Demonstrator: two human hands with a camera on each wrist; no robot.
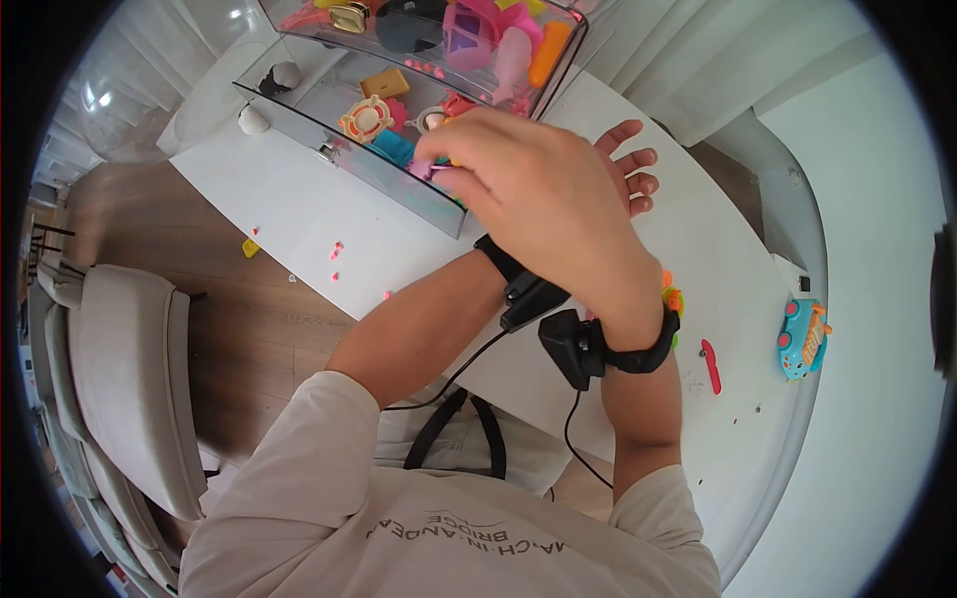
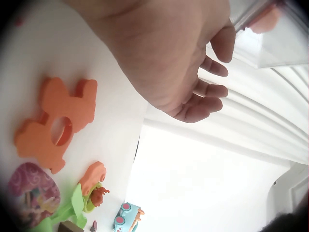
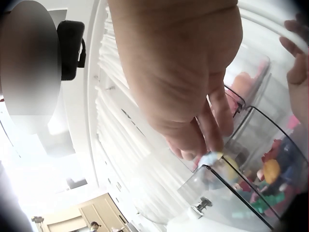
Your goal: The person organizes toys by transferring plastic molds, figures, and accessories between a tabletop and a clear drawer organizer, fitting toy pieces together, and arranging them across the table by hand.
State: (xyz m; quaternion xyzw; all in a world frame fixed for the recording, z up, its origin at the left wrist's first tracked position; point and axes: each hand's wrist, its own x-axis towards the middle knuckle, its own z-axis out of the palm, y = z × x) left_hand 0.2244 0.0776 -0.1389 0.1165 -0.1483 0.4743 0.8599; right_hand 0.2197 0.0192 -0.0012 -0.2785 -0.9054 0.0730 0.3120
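Observation:
My right hand (image 1: 543, 199) reaches over the edge of a clear drawer (image 1: 439, 215) filled with small toys. Its thumb and forefinger pinch a small lilac piece (image 1: 423, 169), mostly hidden by the fingertips. Close by in the drawer lie a turquoise piece (image 1: 393, 148), a cream-and-orange ring (image 1: 367, 119) and a yellow-brown block (image 1: 385, 84). My left hand (image 2: 169, 58) extends past the crossed right forearm, palm bare and fingers loosely bent, holding nothing. In the head view only its fingers show, beyond my right hand.
A second clear compartment with a purple-and-pink toy (image 1: 473, 35) stands behind. On the white table are a teal toy car (image 1: 800, 339), a red strip (image 1: 711, 367) and an orange cut-out shape (image 2: 79, 106). Pink bits (image 1: 336, 249) lie near the left edge; a chair (image 1: 135, 369) stands beyond.

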